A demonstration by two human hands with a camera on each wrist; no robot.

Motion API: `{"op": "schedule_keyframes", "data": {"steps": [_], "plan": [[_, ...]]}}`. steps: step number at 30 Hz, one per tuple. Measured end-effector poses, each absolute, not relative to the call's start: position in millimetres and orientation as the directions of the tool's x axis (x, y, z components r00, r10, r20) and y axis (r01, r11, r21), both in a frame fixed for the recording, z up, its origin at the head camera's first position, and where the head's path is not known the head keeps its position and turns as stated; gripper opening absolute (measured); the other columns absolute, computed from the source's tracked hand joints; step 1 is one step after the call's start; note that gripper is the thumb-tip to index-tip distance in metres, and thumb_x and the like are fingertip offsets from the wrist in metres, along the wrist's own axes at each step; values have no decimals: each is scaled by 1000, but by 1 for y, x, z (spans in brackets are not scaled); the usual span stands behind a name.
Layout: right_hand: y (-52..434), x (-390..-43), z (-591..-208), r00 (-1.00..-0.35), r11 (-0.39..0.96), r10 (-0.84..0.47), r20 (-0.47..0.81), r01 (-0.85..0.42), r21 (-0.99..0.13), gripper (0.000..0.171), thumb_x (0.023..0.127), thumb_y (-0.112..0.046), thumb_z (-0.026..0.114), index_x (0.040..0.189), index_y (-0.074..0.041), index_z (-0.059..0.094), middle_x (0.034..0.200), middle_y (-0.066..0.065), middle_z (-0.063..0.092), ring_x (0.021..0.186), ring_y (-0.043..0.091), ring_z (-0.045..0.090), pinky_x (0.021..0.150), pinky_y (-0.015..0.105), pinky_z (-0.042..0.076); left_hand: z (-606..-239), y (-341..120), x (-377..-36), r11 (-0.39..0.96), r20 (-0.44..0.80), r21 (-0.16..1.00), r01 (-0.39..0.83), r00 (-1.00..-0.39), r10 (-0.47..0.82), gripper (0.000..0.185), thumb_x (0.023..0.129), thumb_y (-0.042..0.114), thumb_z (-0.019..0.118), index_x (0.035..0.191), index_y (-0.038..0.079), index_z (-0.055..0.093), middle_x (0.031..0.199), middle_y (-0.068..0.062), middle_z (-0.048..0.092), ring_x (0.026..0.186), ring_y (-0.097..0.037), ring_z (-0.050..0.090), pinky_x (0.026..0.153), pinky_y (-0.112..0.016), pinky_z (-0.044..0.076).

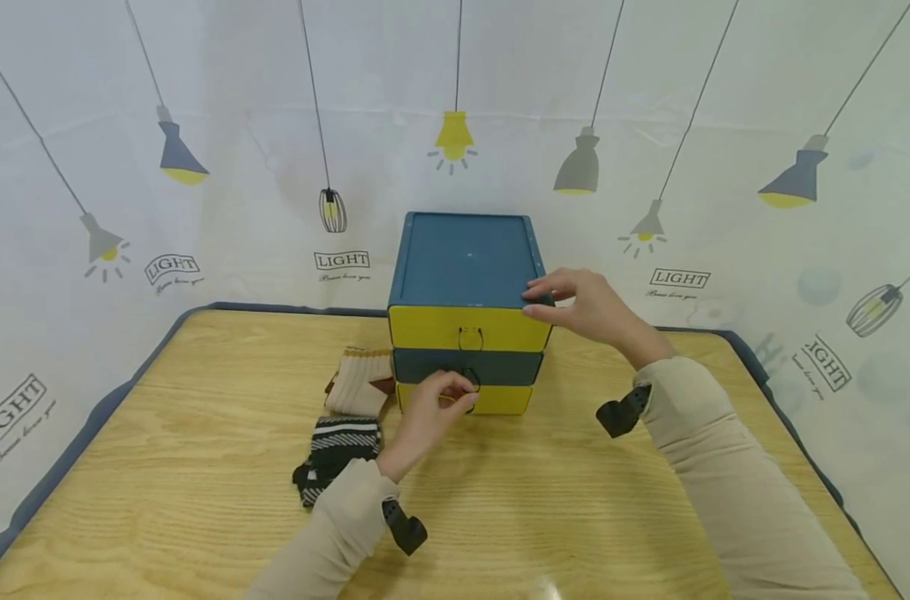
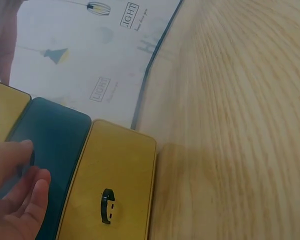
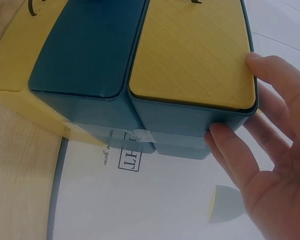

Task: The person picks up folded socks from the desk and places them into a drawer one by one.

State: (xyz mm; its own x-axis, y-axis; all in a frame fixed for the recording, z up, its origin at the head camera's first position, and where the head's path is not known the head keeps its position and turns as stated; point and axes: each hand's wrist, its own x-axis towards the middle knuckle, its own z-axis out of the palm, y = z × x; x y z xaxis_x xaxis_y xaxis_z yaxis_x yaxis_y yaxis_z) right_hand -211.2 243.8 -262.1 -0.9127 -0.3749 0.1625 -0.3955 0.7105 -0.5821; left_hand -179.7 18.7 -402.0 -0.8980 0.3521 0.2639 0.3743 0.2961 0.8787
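Left of the grip lay cream socks with a mustard band and, nearer the viewer, black-and-white patterned socks. Both rested on a wood-grain table that spread out beneath the grip. Beyond the grip, a dark blue strip edged the table, and a white backdrop rose, printed with pendant lamps and LIGHT lettering.
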Motion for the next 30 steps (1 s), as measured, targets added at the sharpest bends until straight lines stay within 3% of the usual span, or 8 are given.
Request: {"op": "schedule_keyframes", "data": {"steps": [8,17,30], "plan": [[245,-212,-264,-912,711,-375,167,-399,-579,29,84,-18,62,108,-2,63,120,15,53,107,28,48,88,42,40,-402,14,-163,350,256,850,393,-890,378,5,82,20,63,83,15,65,78,6,56,68,-7,52,62,-22,46],[245,-211,-263,-907,714,-385,170,-409,-569,29,84,-18,62,109,-2,63,120,15,53,107,28,48,87,42,41,-403,-1,-121,286,280,849,445,-837,470,6,80,20,65,81,15,66,77,8,58,70,-4,53,63,-20,48],[245,-211,-263,-908,717,-381,172,-408,-566,29,85,-18,61,109,-1,63,120,15,53,106,28,48,87,41,41,-397,-15,-70,207,168,912,353,-783,599,13,84,24,60,90,13,66,84,7,59,74,-2,55,66,-21,48]]}}
